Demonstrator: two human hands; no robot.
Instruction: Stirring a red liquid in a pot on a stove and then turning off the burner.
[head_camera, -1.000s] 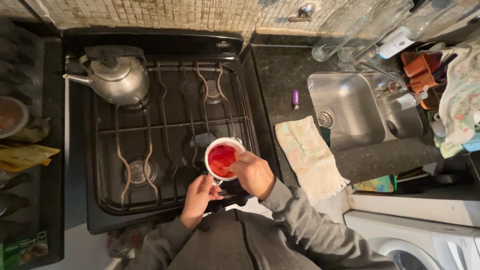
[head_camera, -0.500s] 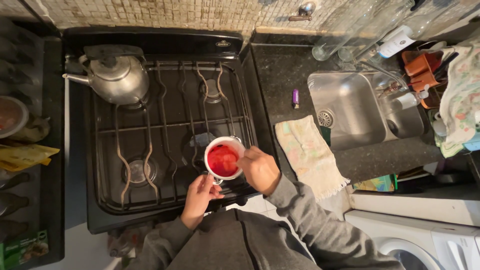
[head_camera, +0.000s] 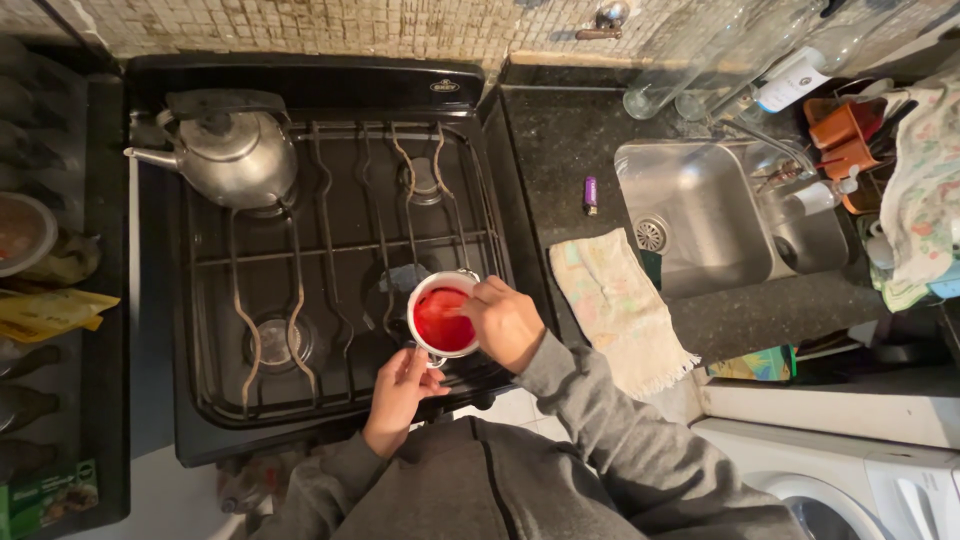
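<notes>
A white mug (head_camera: 440, 318) of red liquid stands on the front right of the black gas stove (head_camera: 330, 260). My left hand (head_camera: 398, 392) grips the mug's handle from below. My right hand (head_camera: 505, 322) hovers at the mug's right rim, fingers pinched on a thin utensil dipped into the liquid; the utensil itself is mostly hidden.
A metal kettle (head_camera: 225, 155) sits on the back left burner. A pale cloth (head_camera: 620, 305) lies on the dark counter right of the stove, with a small purple lighter (head_camera: 590, 195) and a steel sink (head_camera: 715, 225) beyond. Bottles and packets (head_camera: 45, 310) line the left shelf.
My right hand has shifted slightly around the mug's rim; the mug and my left hand stay in place.
</notes>
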